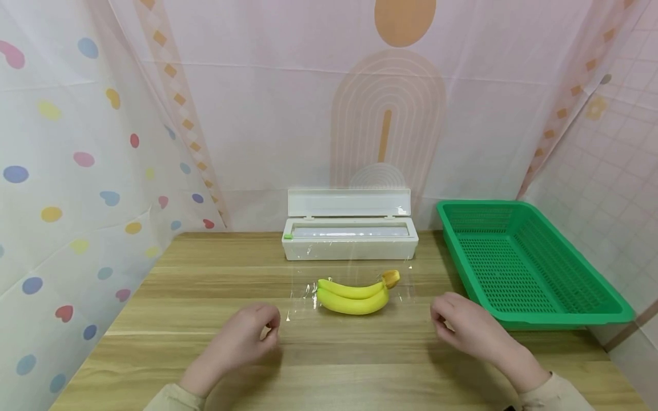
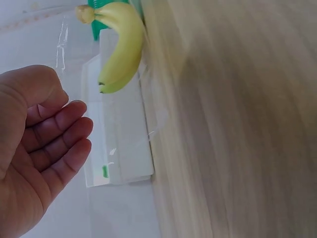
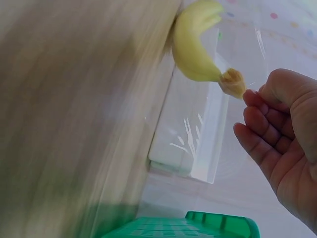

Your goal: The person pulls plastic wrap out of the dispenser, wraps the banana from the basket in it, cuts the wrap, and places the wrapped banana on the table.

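Observation:
Two yellow toy-like bananas (image 1: 353, 298), joined at a brown stem, lie on the table before me with clear plastic wrap (image 1: 303, 294) around them. The wrap runs back to a white wrap dispenser (image 1: 350, 249), whose lid is raised. To the left of the bananas, my left hand (image 1: 247, 337) holds its thumb and index finger together at the wrap's side. My right hand (image 1: 475, 328) makes the same pinch on the other side. Glints of wrap show beside both sets of fingertips in the wrist views, though the pinched edge itself is hidden.
A green plastic basket (image 1: 519, 274) with slotted walls stands at the right, close beyond my right hand. The wooden table (image 1: 205, 279) ends at a patterned cloth (image 1: 247, 125) behind the dispenser. A dotted cloth (image 1: 67, 188) hangs along the left.

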The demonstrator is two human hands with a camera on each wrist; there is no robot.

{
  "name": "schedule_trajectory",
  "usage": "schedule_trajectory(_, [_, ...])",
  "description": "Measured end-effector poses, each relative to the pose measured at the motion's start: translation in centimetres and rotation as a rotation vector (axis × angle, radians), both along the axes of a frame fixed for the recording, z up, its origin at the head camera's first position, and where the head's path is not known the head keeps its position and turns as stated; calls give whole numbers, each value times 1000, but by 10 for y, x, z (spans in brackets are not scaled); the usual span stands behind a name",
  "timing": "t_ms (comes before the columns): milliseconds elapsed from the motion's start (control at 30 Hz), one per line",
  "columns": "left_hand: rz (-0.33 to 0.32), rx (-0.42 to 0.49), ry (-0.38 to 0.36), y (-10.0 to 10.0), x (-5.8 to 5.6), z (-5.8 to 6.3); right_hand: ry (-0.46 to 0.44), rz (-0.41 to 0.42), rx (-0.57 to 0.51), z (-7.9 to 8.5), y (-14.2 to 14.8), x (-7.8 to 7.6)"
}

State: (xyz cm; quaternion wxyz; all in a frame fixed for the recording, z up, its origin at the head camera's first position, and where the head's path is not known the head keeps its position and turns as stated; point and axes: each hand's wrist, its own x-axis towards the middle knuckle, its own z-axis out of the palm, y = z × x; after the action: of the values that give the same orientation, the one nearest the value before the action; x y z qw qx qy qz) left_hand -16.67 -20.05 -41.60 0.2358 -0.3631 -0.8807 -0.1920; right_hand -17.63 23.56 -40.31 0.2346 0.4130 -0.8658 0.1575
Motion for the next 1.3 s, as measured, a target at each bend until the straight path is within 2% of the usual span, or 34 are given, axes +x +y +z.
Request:
schedule_trajectory(167, [17, 18, 5, -1, -4, 2, 12, -20, 7, 3, -2, -5])
schedule_trajectory(667, [117, 51, -83, 2, -14, 9, 32, -87, 8, 16, -8, -17])
schedule_trajectory(900, [166, 73, -154, 3, -16, 10, 19, -105, 5, 20, -9, -20])
schedule_trajectory(1100, [195, 84, -175, 3, -20, 9, 24, -120, 11, 23, -11, -25])
schedule_trajectory(1300, [251, 88, -200, 3, -23, 10, 13, -133, 23, 26, -14, -30])
